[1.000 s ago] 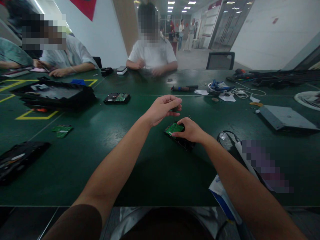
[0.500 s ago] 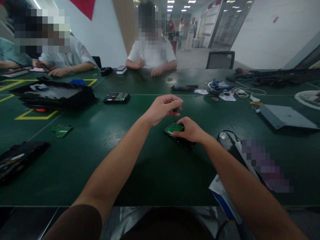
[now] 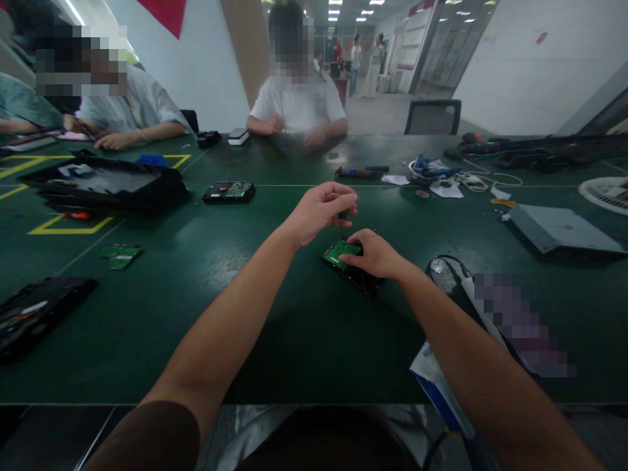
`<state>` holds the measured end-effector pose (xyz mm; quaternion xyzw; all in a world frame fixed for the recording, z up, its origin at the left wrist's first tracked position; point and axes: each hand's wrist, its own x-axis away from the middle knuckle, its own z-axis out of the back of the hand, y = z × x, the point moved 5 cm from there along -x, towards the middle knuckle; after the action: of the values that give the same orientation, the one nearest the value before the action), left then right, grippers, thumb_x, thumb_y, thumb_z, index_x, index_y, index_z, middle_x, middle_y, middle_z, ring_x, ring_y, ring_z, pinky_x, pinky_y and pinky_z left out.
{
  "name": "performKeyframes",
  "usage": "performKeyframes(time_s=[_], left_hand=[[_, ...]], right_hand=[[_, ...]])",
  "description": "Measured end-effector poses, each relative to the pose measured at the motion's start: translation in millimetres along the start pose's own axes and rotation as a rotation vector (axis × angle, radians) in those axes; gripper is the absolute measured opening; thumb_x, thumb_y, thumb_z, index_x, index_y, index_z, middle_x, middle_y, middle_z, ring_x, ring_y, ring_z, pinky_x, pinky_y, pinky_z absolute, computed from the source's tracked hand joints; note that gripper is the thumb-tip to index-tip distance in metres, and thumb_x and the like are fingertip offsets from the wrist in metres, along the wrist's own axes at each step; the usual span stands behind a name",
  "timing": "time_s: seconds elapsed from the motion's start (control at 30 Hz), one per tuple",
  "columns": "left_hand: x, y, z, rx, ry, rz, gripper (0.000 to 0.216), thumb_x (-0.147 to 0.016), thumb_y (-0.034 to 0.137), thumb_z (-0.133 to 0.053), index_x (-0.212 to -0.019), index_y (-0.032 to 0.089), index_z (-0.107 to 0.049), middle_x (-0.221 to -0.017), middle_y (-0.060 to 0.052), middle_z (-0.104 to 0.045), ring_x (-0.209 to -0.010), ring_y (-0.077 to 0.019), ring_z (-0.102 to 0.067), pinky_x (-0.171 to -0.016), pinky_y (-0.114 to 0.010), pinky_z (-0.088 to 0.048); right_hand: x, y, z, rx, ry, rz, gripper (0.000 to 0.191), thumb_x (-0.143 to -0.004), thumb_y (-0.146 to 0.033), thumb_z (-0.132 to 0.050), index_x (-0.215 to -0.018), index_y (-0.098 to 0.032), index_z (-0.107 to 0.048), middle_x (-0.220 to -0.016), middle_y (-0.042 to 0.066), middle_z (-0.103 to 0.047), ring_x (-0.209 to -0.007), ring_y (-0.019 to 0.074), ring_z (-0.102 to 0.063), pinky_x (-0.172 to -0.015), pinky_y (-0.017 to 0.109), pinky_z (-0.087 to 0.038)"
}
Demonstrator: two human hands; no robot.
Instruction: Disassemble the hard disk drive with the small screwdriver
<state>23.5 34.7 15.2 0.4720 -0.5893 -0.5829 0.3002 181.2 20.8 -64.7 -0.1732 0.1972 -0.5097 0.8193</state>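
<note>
My left hand (image 3: pixel 324 212) is closed on the handle of a small screwdriver (image 3: pixel 342 226), held upright. Its thin shaft points down onto the green circuit board of a black hard drive (image 3: pixel 366 282) on the table. Around the drive's right side is my right hand (image 3: pixel 371 254), gripping it with the thumb lying over the green board. My fingers hide most of the screwdriver's handle and part of the drive. Whether the tip sits in a screw is too small to tell.
A second hard drive (image 3: pixel 229 191) lies farther back, a loose green board (image 3: pixel 122 256) to the left. Black casings (image 3: pixel 108 186) stand at left, a flat grey metal box (image 3: pixel 564 230) at right. A cable (image 3: pixel 449 261) lies beside my right forearm. Co-workers sit across the table.
The fingers of my left hand have shifted slightly on the screwdriver handle. My right thumb has moved a little on the board. The hard drive stays in nearly the same place.
</note>
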Motion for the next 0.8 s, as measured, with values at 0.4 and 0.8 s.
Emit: performKeyframes(time_s=[0.4, 0.8], left_hand=[[-0.7, 0.2, -1.4, -0.016, -0.025, -0.027, 0.021, -0.092, 0.033, -0.074, -0.094, 0.015, -0.064, -0.095, -0.007, -0.069, -0.087, -0.015, -0.067, -0.073, -0.03, -0.059], [-0.6, -0.1, 0.1, -0.016, -0.028, -0.023, 0.022, -0.091, 0.035, -0.075, -0.096, 0.015, -0.068, -0.094, -0.006, -0.069, -0.086, -0.0142, -0.066, -0.073, -0.028, -0.059]], right_hand=[[-0.3, -0.6, 0.7, 0.029, 0.005, 0.013, 0.049, -0.082, -0.051, -0.078, -0.113, -0.015, -0.069, -0.112, 0.014, -0.067, -0.102, 0.0287, -0.064, -0.091, 0.044, -0.053], [-1.2, 0.0, 1.4, 0.035, 0.002, 0.025, 0.051, -0.081, -0.054, -0.078, -0.113, -0.015, -0.07, -0.113, 0.014, -0.069, -0.102, 0.0286, -0.065, -0.091, 0.043, -0.053]])
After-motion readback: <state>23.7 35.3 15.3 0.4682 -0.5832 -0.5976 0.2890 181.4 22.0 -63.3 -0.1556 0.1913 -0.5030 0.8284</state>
